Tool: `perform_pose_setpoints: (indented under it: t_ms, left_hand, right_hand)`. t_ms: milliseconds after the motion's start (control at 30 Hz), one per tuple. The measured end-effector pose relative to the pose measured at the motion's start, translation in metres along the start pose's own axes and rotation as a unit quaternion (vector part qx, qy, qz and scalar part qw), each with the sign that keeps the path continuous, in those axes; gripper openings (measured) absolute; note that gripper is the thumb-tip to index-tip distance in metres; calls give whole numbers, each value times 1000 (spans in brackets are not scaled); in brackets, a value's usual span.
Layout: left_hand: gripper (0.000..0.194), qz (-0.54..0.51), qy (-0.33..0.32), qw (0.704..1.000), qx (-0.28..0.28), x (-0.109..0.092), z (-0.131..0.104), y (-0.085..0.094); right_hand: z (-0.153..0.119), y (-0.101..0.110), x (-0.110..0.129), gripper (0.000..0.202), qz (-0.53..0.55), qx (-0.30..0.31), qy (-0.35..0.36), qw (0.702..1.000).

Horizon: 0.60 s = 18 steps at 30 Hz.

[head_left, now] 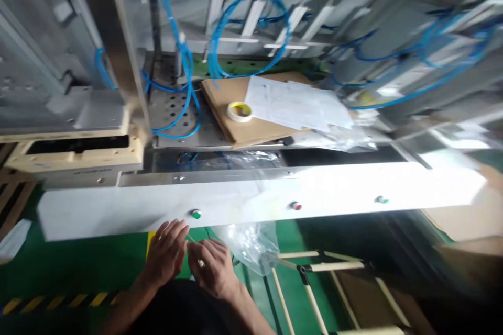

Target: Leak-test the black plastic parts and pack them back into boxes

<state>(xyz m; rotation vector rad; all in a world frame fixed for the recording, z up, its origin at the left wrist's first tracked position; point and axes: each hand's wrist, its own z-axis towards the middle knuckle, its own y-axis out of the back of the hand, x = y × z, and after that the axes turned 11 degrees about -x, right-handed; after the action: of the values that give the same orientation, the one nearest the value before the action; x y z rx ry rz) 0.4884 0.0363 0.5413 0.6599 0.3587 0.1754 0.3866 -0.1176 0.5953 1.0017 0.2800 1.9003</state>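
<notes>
My left hand (pixel 168 250) is in front of the white front panel (pixel 243 201), just below a green button (pixel 196 214). Its fingers are bent and close together, with the thumb underneath. Close beside it on the right, my right hand (pixel 212 266) has its fingers curled inward. A thin pale strand (pixel 190 237) shows in the narrow gap between both hands. A small whitish spot shows among the right fingers; what either hand grips is too small and blurred to name. Clear plastic film (pixel 253 246) hangs from the panel to the right of my hands.
Behind the panel, a tape roll (pixel 239 112) and white papers (pixel 294 102) lie on cardboard (pixel 226 94). Blue tubing (pixel 214 44) hangs in coils. A red button (pixel 296 205) sits further right. Below stands a cream tube frame (pixel 314 293) on the green floor (pixel 98 261).
</notes>
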Motion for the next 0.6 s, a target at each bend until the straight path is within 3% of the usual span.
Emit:
perform_pose_setpoints:
  t_ms: [67, 133, 233, 400, 500, 600]
  left_hand:
    - [50, 35, 4, 999, -1, -16, -3, -20]
    - [67, 88, 5, 996, -6, -21, -11, -33]
    - [84, 161, 5, 987, -28, -22, -27, -45]
    - [83, 186, 33, 981, -37, -32, -46, -49]
    - [80, 201, 68, 976, -51, -46, -46, -54]
    - [71, 219, 103, 967, -76, -61, -38, -66]
  right_hand:
    - [-25, 42, -30, 14, -76, -82, -66, 992]
    - [-52, 89, -67, 15, -168, -163, -146, 961]
    - [-88, 166, -140, 22, -265, -250, -251, 897]
    - [-110, 292, -275, 54, -344, -373, -381, 773]
    - [-102, 333, -329, 61, -349, -416, -403, 737]
    - [-93, 340, -350, 57, -333, -448, -396, 729]
